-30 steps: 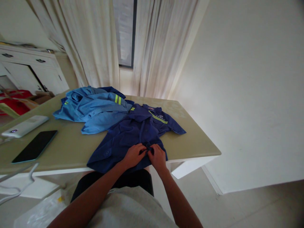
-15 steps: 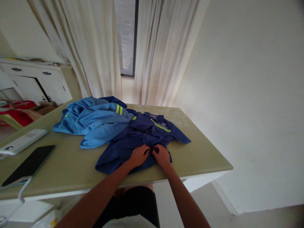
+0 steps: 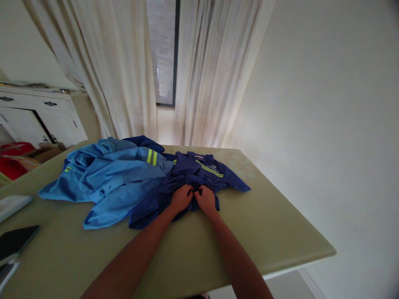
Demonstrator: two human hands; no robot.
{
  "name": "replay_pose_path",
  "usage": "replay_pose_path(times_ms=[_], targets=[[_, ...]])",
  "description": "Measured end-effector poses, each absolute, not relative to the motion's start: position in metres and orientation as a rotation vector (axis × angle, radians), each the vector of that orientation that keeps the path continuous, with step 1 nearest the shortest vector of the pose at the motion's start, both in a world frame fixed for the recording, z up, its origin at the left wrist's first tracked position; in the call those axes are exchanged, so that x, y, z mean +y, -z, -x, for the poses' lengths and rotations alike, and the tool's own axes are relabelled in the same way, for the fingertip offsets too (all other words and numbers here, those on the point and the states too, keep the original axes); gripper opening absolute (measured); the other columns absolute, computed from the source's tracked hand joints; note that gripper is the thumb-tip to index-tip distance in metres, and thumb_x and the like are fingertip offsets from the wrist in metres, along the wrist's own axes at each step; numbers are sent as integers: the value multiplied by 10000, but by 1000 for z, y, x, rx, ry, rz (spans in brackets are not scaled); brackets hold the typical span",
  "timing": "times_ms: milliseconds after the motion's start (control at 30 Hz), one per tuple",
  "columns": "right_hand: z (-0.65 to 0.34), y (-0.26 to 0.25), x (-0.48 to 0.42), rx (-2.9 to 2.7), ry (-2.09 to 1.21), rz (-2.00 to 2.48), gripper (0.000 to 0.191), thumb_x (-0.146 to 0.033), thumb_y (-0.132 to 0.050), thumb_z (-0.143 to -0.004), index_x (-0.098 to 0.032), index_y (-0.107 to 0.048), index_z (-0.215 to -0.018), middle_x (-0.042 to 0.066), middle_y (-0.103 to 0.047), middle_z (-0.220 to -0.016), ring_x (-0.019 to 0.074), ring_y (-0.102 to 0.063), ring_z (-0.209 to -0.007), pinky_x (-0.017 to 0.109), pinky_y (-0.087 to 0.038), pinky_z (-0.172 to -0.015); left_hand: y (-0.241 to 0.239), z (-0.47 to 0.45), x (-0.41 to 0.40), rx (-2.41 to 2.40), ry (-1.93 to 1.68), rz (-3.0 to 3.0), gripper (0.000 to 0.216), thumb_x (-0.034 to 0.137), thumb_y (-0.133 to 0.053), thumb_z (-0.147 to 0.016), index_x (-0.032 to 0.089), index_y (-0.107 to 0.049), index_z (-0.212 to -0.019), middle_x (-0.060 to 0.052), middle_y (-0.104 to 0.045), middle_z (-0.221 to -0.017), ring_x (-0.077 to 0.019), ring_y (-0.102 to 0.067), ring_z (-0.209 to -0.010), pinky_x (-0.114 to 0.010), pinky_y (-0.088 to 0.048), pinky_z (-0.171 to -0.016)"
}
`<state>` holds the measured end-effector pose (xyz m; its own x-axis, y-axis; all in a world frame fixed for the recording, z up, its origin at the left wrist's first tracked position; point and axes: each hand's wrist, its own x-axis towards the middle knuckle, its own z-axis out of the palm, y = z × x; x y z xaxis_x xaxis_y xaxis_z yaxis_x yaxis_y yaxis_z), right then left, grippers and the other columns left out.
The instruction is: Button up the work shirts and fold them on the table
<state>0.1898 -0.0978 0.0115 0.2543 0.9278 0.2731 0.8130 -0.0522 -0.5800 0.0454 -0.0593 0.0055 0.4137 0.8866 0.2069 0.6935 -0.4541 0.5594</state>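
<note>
A navy work jacket (image 3: 174,176) with yellow-green reflective stripes and white lettering on its chest lies spread on the table. My left hand (image 3: 183,197) and my right hand (image 3: 205,199) are close together at its lower front, fingers curled and pinching its cloth. The gathered fabric bunches up around them; exactly which part is pinched is hidden by the fingers. Left of my hands rests a crumpled light blue jacket (image 3: 115,172), also with reflective bands, touching and partly covering the navy one.
The table (image 3: 264,224) has an olive-green top. A black phone (image 3: 17,243) and a white device (image 3: 14,205) lie at its left side. Behind hang pale curtains (image 3: 124,70), with a white cabinet (image 3: 52,114) at the far left. A plain wall (image 3: 327,104) stands on the right.
My head has moved closer over the table, so the phone and white device slide toward the left edge. Both hands remain on the navy jacket, whose lower front is more bunched and pushed away from me.
</note>
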Motion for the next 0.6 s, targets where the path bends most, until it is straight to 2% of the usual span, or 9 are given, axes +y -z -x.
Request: replay_pose_path(times_ms=[200,400,600], targets=[[-205,-5,-93,-1681,-406,1486,149,-314,-548,-834,-204,-623,-764,-40,-524,-619,133,-473,-581,241,-355,-586,0,-40,-50,1202,-803,-2286,331,75,-443,-895,227,-672,-1080,-45,-686,-1089,-193,-651,-1011,-305,-498,-894],[-208,-9,-103,-1683,-569,1384,142,-322,-605,-831,-201,-644,-770,-38,-543,-626,127,-482,-580,233,-367,-564,2,-30,-65,1014,-929,-2250,374,6,-424,-829,199,-671,-1032,-60,-662,-1032,-199,-628,-999,-328,-503,-927],[-199,-17,-113,-1762,-488,1330,89,-268,-613,-849,-204,-657,-804,-27,-579,-652,127,-502,-587,241,-366,-587,-5,-19,-81,928,-1024,-2194,365,40,-437,-844,197,-671,-1076,-71,-657,-1029,-206,-623,-1010,-343,-501,-937]])
